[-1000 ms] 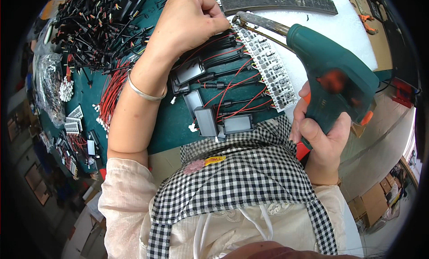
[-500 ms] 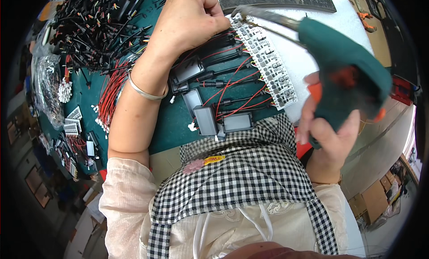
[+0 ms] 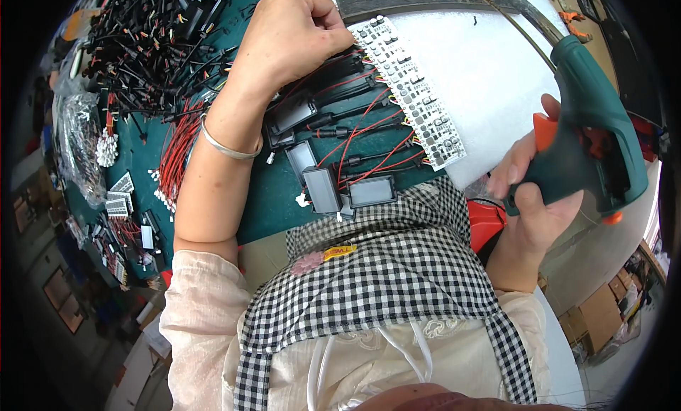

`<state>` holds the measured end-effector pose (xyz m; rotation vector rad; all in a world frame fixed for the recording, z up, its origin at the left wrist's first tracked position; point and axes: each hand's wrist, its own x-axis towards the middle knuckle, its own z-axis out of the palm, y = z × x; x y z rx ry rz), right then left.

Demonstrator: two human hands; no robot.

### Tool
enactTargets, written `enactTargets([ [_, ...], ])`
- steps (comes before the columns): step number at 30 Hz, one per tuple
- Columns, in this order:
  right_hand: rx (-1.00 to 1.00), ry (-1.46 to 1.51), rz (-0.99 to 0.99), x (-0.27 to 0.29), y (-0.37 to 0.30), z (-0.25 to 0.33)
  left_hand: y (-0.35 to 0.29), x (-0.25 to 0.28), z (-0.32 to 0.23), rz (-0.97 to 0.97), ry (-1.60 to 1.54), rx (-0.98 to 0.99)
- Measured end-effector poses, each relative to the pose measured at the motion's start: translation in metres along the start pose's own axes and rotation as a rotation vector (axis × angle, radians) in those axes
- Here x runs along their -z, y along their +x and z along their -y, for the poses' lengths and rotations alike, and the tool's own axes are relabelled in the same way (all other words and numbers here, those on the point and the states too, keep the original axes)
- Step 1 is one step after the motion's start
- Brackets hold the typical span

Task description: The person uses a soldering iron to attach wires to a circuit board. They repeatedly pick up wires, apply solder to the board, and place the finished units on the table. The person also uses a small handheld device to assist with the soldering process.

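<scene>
Two hands working at a dark green bench mat (image 3: 284,198). Left hand (image 3: 294,38) pressing down, fingers curled closed on the upper end of a long white strip of small circuit boards (image 3: 415,91), lying diagonally across the mat's right part, partly on a white foam sheet (image 3: 489,77). Right hand (image 3: 535,205) gripping a teal glue gun with orange trigger (image 3: 589,134), fingers wrapped round the handle, nozzle lifted off to the right, well apart from the strip. Red and black wires (image 3: 362,138) already running from most boards to small black rectangular housings (image 3: 323,187). Judging the wiring largely done; remaining gluing impossible to gauge. Sitting at far left, a heap of loose black leads (image 3: 142,42).
</scene>
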<state>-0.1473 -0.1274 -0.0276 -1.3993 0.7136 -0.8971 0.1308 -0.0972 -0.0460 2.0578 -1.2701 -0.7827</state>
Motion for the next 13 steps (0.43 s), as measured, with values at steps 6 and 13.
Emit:
enactTargets([
  [6,0.103,-0.049,-0.067,0.005,-0.002,-0.016,-0.01,0.006,0.01,-0.061,0.175,-0.223],
  [13,0.101,-0.058,-0.082,0.021,-0.004,-0.013,-0.047,0.021,0.011,-0.113,0.41,-0.275],
])
